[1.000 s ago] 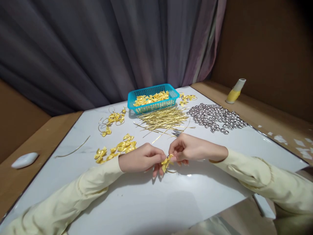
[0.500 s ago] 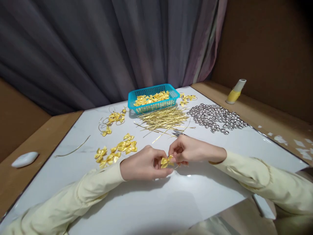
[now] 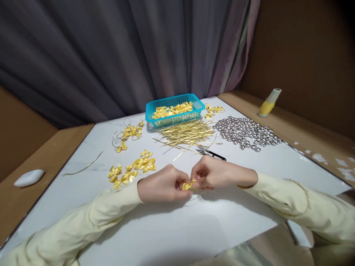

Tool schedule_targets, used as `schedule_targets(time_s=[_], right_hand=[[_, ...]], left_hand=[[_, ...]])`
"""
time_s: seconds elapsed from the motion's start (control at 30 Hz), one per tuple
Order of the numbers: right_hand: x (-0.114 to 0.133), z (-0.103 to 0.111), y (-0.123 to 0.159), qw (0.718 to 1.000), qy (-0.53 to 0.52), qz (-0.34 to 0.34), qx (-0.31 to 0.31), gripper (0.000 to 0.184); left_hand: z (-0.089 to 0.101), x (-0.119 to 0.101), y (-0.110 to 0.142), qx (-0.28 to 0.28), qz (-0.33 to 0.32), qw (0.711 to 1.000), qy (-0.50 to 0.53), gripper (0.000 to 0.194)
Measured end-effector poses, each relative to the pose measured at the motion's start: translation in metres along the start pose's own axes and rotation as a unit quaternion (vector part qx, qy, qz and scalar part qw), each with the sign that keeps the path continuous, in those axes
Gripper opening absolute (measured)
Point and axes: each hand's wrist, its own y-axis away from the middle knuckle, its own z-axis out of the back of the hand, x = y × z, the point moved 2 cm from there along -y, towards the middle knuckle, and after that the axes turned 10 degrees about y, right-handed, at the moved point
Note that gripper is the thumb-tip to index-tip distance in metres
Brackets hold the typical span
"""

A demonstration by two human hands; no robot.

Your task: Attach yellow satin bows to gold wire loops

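Note:
Between my hands, just above the table's near part, is a small yellow satin bow (image 3: 189, 186). My left hand (image 3: 165, 184) pinches its left side between thumb and fingers. Fingertips of my right hand (image 3: 208, 173) are closed on its right side, and some of them are hidden behind the hand. A thin gold tie (image 3: 197, 198) curves out below the bow. Left of my left hand lie several loose yellow bows (image 3: 133, 171). Thread snips (image 3: 212, 153) with black handles rest just beyond my right hand, near a heap of gold twist ties (image 3: 188, 133).
A blue basket (image 3: 175, 121) of yellow bows stands at the back. Silver bells or beads (image 3: 246, 132) spread at the right. Bows with looped ties (image 3: 130, 132) lie at the left, near a single tie (image 3: 84, 168). A yellow-wound spool (image 3: 269, 103) and a white mouse-shaped object (image 3: 29, 178) flank the table.
My left thumb and fingers have drawn closer together on the bow, which has turned slightly. The tie now hangs in a visible curve below it. My right hand sits slightly lower, uncovering the snips' handles.

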Motion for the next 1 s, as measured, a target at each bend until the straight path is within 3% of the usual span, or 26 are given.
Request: schedule_targets(time_s=[0.27,0.77,1.0], right_hand=[[0.000,-0.002,0.001,1.000,0.009,-0.012,0.005,0.011],[-0.002,-0.003,0.001,0.999,0.042,-0.012,-0.007,0.008],[-0.017,-0.002,-0.011,1.000,0.007,-0.007,-0.019,0.014]], left_hand=[[-0.001,0.007,0.000,0.091,0.035,0.982,0.163,0.027],[0.003,0.008,-0.001,0.154,-0.072,0.978,0.124,0.032],[0.004,0.027,-0.008,0.111,-0.095,0.985,0.094,0.030]])
